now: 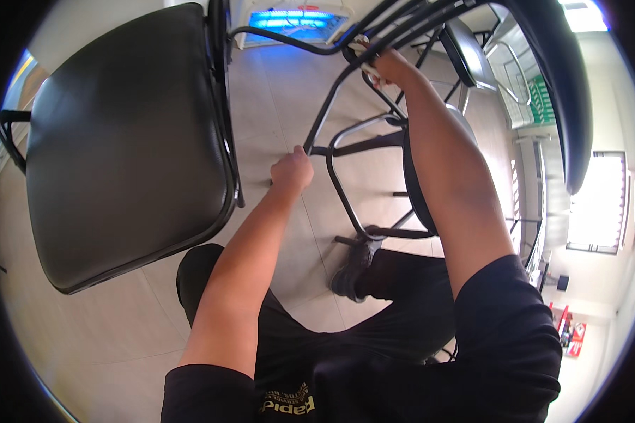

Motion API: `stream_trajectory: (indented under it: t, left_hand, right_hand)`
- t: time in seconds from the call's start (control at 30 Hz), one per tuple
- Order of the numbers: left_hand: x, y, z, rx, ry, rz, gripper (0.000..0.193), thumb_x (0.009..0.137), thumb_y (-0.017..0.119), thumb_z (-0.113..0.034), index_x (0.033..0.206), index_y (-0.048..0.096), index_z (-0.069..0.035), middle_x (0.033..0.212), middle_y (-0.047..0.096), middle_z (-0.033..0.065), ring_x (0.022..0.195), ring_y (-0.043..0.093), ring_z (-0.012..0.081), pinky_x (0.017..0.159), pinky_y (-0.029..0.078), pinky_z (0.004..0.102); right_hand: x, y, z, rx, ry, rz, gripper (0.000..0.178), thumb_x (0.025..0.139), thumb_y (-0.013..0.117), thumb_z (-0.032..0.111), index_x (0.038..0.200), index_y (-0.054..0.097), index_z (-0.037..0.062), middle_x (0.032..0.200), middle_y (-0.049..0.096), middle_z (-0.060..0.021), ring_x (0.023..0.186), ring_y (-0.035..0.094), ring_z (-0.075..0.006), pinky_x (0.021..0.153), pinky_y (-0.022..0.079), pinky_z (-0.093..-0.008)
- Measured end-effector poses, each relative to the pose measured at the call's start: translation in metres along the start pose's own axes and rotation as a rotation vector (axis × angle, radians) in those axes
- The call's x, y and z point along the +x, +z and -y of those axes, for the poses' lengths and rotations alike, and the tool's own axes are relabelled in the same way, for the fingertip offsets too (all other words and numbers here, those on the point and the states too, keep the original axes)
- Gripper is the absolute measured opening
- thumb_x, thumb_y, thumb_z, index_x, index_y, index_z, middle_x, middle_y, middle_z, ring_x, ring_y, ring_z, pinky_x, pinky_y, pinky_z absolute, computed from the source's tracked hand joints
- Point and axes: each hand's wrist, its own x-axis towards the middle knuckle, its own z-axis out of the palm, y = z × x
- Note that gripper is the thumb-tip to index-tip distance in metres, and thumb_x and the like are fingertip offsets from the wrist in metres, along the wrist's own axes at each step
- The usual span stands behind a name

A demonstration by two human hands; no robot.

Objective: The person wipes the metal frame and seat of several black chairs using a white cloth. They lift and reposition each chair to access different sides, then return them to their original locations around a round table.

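Observation:
A chair with a black tubular metal frame (335, 173) is tilted in front of me. Its padded black backrest (561, 77) curves along the upper right. My left hand (293, 171) is closed round the lower end of one of its tubes. Farther off, my right hand (390, 69) grips a whitish cloth (374, 76) against a dark tube of the same frame; its fingers are partly hidden behind the metal. To the left of both hands stands another chair with a broad black padded seat (130, 148).
A white unit with glowing blue tubes (293, 27) is at the far side. More black chairs (466, 53) stand at the upper right. My dark shoe (356, 271) rests on the tiled floor (261, 106) beside the chair frame. A bright window (598, 201) is at the right.

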Motion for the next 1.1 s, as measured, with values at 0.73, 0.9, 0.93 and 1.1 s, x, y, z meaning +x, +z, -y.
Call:
stream_trajectory:
  t: [0.73, 0.9, 0.93, 1.1]
  left_hand:
    - [-0.005, 0.0, -0.007, -0.097, 0.052, 0.038, 0.038, 0.099, 0.062, -0.031, 0.128, 0.052, -0.008, 0.12, 0.072, 0.0173, 0.113, 0.07, 0.0349, 0.095, 0.056, 0.0489]
    - [-0.01, -0.011, 0.008, -0.129, -0.001, 0.032, 0.041, 0.101, 0.061, -0.035, 0.13, 0.052, -0.008, 0.12, 0.071, 0.0168, 0.116, 0.068, 0.0362, 0.096, 0.054, 0.0512]
    - [-0.011, -0.008, 0.006, -0.133, 0.006, 0.027, 0.04, 0.101, 0.062, -0.035, 0.129, 0.052, -0.008, 0.118, 0.072, 0.0167, 0.114, 0.069, 0.036, 0.095, 0.055, 0.0508]
    - [-0.014, 0.002, -0.008, -0.159, 0.043, 0.018, 0.039, 0.103, 0.058, -0.035, 0.13, 0.051, -0.007, 0.114, 0.072, 0.0181, 0.109, 0.069, 0.037, 0.092, 0.054, 0.0521]
  right_hand:
    - [-0.054, 0.16, 0.0, -0.054, 0.244, -0.349, 0.041, 0.095, 0.052, 0.023, 0.12, 0.071, -0.0023, 0.123, 0.067, -0.0326, 0.12, 0.064, -0.0439, 0.103, 0.051, -0.0494]
    - [-0.051, 0.132, 0.034, 0.283, 0.265, -0.681, 0.045, 0.098, 0.054, 0.033, 0.119, 0.067, -0.0049, 0.119, 0.07, -0.0289, 0.115, 0.067, -0.0424, 0.099, 0.053, -0.0495]
    - [-0.045, 0.125, 0.039, 0.271, 0.269, -0.682, 0.045, 0.098, 0.054, 0.034, 0.119, 0.068, -0.0039, 0.12, 0.07, -0.0283, 0.117, 0.067, -0.0423, 0.1, 0.053, -0.0493]
    - [-0.025, 0.135, 0.03, 0.075, 0.519, -0.536, 0.04, 0.096, 0.058, 0.033, 0.122, 0.071, 0.0042, 0.126, 0.072, -0.0166, 0.122, 0.068, -0.0324, 0.1, 0.055, -0.0437]
